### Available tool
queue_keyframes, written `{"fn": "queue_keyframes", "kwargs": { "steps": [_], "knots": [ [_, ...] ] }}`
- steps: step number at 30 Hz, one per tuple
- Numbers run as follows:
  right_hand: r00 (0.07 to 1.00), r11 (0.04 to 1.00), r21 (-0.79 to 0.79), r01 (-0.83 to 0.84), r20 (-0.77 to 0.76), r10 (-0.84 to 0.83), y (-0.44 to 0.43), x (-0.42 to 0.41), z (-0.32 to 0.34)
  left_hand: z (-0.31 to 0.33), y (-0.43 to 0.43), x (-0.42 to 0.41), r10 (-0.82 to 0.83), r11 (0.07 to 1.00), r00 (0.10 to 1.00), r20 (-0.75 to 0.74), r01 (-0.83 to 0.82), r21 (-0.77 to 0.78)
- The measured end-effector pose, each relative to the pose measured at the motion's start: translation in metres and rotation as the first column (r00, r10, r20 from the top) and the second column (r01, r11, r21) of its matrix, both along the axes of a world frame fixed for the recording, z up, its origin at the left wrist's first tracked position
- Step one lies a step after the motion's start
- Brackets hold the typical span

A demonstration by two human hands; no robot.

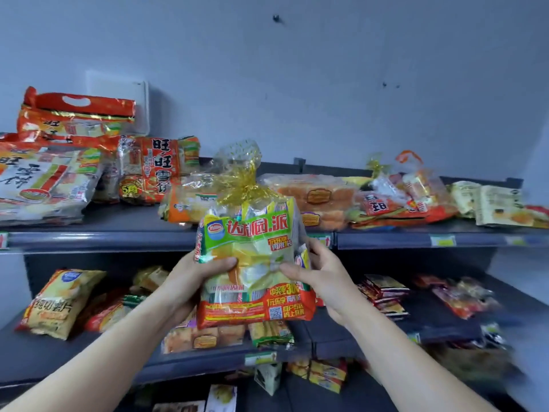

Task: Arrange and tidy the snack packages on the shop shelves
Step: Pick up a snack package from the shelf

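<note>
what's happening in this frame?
A person is holding a large green, yellow and red snack bag tied with a gold ribbon, gripped from both sides by the left hand and right hand. It is up in front of the shelves, not yet placed. The top shelf holds loosely piled red rice-cracker packs and bread bags; the lower shelf has a yellow chip bag and scattered packets.

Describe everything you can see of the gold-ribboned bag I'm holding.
The bag is clear crinkly plastic with a green banner on top and a red-orange panel with a QR code below, packed with small wrapped snacks. A gold ribbon ties its neck. It is upright in front of the shelves; the left hand and right hand grip its sides, thumbs on the front.
</note>
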State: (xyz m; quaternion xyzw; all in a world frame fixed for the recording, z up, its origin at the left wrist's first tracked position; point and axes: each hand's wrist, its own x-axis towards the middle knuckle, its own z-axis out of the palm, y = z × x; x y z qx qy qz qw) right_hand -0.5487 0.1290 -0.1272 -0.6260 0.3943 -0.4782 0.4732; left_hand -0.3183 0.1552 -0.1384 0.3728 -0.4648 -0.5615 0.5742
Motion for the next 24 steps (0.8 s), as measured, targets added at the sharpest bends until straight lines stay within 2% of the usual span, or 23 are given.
{"fn": "queue_keyframes", "kwargs": {
  "steps": [6,11,15,21,24],
  "knots": [
    [0.993,0.995,-0.011,0.099,0.07,-0.098,-0.005,-0.104,0.014,0.025,-0.032,-0.116,-0.013,0.999,0.998,-0.065,0.011,-0.032],
    [0.989,0.991,-0.018,0.134,-0.066,-0.135,-0.016,-0.2,0.023,0.043,-0.064,-0.216,-0.052,0.998,0.993,-0.102,0.047,-0.05],
    [0.961,0.97,-0.065,0.233,-0.137,-0.24,-0.036,-0.276,0.031,0.05,-0.094,-0.293,-0.086,0.994,0.994,-0.072,0.082,-0.066],
    [0.914,0.908,-0.135,0.396,-0.034,-0.403,-0.074,-0.36,0.039,0.06,-0.142,-0.387,-0.12,0.983,0.992,-0.033,0.114,-0.14],
    [0.892,0.882,-0.142,0.449,0.009,-0.453,-0.099,-0.392,0.04,0.064,-0.166,-0.419,-0.091,0.975,0.993,0.069,0.103,-0.196]
  ]
}}
